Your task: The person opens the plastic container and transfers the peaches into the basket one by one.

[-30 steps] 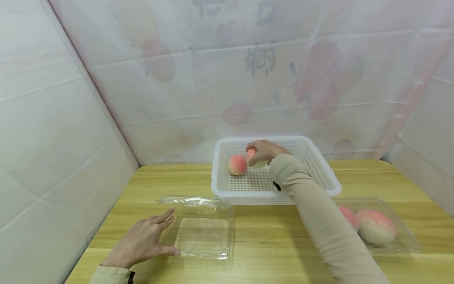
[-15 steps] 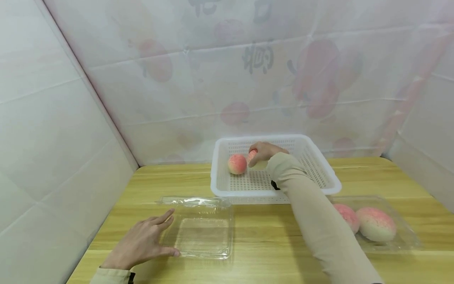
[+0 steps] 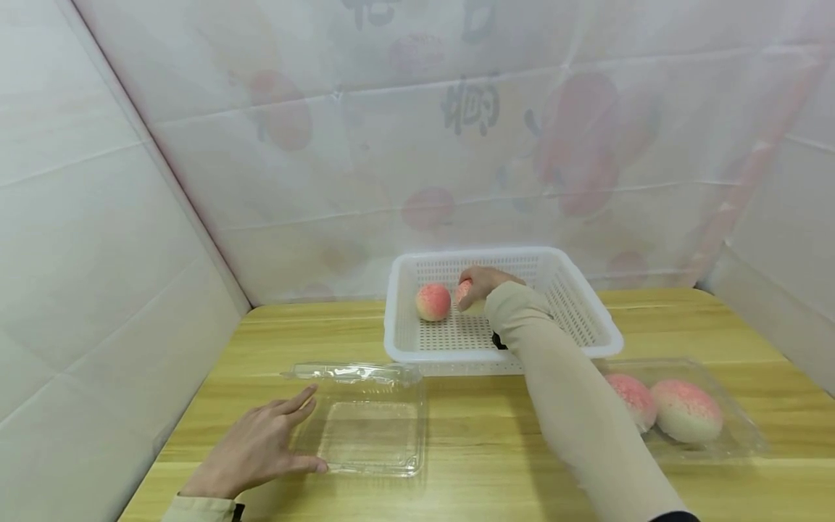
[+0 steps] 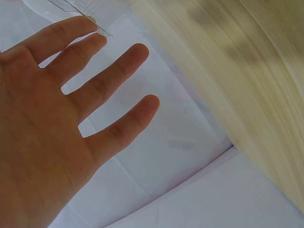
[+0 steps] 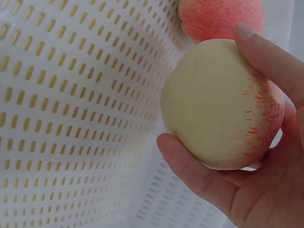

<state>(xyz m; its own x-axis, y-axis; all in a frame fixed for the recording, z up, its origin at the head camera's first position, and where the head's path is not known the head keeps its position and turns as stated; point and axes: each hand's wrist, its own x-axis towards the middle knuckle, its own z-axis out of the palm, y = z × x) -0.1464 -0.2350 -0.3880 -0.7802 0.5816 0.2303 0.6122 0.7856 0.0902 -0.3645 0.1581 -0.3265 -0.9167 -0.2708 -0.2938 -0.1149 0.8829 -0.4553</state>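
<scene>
In the head view my right hand [image 3: 485, 281] reaches into the white basket [image 3: 404, 341] and grips a pink-and-cream peach [image 5: 213, 104]; the right wrist view shows fingers and thumb curled round it. Left of it in the basket sits another peach [image 3: 433, 302]. My left hand [image 3: 257, 446] lies at the left side of an open clear plastic box [image 3: 372, 435], its fingers straight and spread near the rim. Whether every fingertip touches the box, I cannot tell. In the left wrist view the palm and fingers of that hand [image 4: 61, 109] hold nothing.
At the right of the wooden table [image 3: 470, 464] lies a second clear box [image 3: 737, 435] with a peach [image 3: 688, 411] and another peach [image 3: 629, 400] partly behind my right sleeve. White printed cloth walls [image 3: 365, 167] enclose the table at the back and sides.
The head view has shifted slightly. My right hand still grips the peach in the basket, with barely any movement. The left hand keeps its place beside the clear box.
</scene>
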